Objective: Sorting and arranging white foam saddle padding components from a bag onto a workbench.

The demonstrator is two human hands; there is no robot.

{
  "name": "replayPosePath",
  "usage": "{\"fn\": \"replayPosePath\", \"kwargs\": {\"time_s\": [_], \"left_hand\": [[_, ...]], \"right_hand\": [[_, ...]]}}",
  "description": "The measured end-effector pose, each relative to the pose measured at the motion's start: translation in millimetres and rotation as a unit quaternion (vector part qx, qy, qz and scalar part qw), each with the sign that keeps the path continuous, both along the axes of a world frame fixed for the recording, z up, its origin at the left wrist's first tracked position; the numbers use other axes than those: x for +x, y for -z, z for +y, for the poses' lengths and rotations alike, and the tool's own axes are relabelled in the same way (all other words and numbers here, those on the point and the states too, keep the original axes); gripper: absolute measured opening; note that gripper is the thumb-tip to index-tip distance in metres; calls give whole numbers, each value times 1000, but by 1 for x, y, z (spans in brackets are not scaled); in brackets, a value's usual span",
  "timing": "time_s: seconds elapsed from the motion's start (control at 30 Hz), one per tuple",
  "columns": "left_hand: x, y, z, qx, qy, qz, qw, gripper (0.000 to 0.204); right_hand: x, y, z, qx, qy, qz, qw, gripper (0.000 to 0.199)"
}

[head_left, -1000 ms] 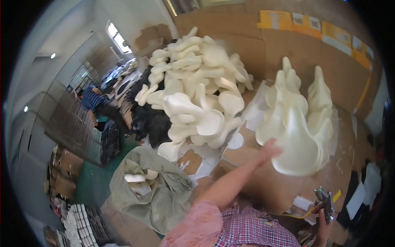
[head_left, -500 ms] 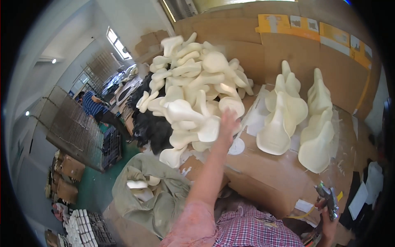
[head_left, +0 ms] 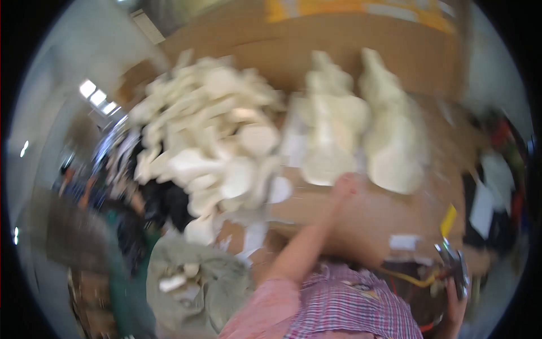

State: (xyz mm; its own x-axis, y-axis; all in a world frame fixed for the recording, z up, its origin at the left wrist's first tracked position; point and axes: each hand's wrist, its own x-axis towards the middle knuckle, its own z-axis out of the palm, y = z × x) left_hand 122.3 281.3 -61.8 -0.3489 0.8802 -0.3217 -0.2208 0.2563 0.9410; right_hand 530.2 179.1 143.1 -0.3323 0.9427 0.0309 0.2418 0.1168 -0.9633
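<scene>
Cream pads [head_left: 398, 152] form one heap [head_left: 212, 130] and, near the left hand [head_left: 346, 185], two rows [head_left: 333, 135].

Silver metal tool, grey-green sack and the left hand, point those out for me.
Silver metal tool [head_left: 459, 271]: head view, on its shiny body.
Grey-green sack [head_left: 223, 277]: head view, on its side, right of the opening.
Left hand [head_left: 346, 185]: head view, on its blurred middle.

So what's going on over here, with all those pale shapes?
A person's right hand holds a silvery, gun-like tool. Their left hand is at the front end of the left row of cream pieces; blur hides whether it touches. Beside that stands the right row. A jumbled pile lies farther left.
</scene>
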Motion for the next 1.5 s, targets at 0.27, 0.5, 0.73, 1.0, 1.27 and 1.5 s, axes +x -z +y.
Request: {"fn": "replayPosePath", "kwargs": {"time_s": [0.27, 0.5, 0.73, 1.0, 1.27, 1.5], "left_hand": [[6, -35, 21, 7, -58, 19, 998, 46], [22, -5, 81, 14, 24, 225, 974, 55], [31, 23, 118, 18, -49, 64, 997, 56], [15, 42, 96, -10, -5, 127, 992, 46], [-30, -47, 68, 70, -134, 123, 981, 39], [-9, -17, 130, 22, -55, 110, 992, 36]], "right_hand": [[1, -41, 6, -88, -16, -4, 996, 54], [-1, -49, 11, -33, 58, 15, 998, 52], [3, -48, 14, -32, 51, 35, 998, 55], [-7, -47, 47, -26, 26, 59, 998, 61], [1, -40, 81, 2, -6, -57, 998, 53], [3, -55, 96, 3, 13, 126, 992, 60]]}}
